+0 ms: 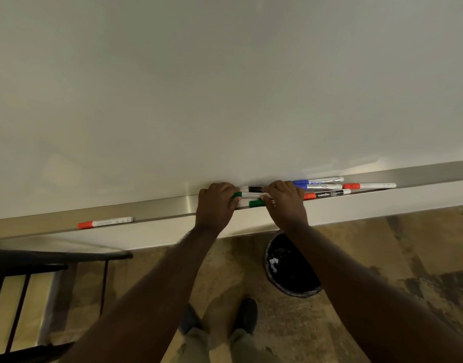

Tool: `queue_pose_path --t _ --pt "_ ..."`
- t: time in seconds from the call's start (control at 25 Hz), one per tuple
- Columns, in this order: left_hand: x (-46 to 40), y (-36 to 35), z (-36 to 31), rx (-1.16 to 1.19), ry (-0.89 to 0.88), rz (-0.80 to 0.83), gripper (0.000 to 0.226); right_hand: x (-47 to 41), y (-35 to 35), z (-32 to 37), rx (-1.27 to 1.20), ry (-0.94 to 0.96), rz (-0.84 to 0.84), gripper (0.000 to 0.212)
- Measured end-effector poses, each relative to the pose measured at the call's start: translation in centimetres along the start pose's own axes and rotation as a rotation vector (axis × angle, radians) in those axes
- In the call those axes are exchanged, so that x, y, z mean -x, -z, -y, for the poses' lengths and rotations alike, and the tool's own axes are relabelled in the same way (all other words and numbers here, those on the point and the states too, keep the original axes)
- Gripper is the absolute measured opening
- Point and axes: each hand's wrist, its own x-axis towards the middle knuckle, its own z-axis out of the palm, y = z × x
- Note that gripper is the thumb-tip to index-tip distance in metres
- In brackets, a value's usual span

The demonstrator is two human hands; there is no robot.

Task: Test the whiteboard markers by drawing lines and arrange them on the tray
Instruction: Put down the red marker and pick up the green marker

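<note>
Head view looks down a blank whiteboard (pixel 225 87) to its metal tray (pixel 151 212), where both hands meet over a small bunch of markers. Left hand (pixel 216 205) curls around the end of a green-capped marker (pixel 247 194) lying along the tray; right hand (pixel 285 203) pinches the same bunch from the other side, fingers closed over it, with a second green marker (pixel 256 203) just below and a black-capped marker (pixel 254 189) just behind. Right of the hands, two blue-capped markers (pixel 318 183) lie side by side against the board, a red-capped marker with a black barrel (pixel 327 194) sits near the tray's front lip, and a red-capped white marker (pixel 369 185) lies farther right. Well apart on the left rests another red-capped marker (pixel 105 222). Below the tray, a black-lined bin (pixel 290 265) stands on the floor.
</note>
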Motion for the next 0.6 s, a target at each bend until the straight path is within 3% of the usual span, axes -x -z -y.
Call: queue_pose_path --t 0.6 --pt "0.4 -2.4 -0.8 -0.109 0.077 -0.066 0.021 -1.1 -0.5 1.1 -0.021 0.031 0.048 0.014"
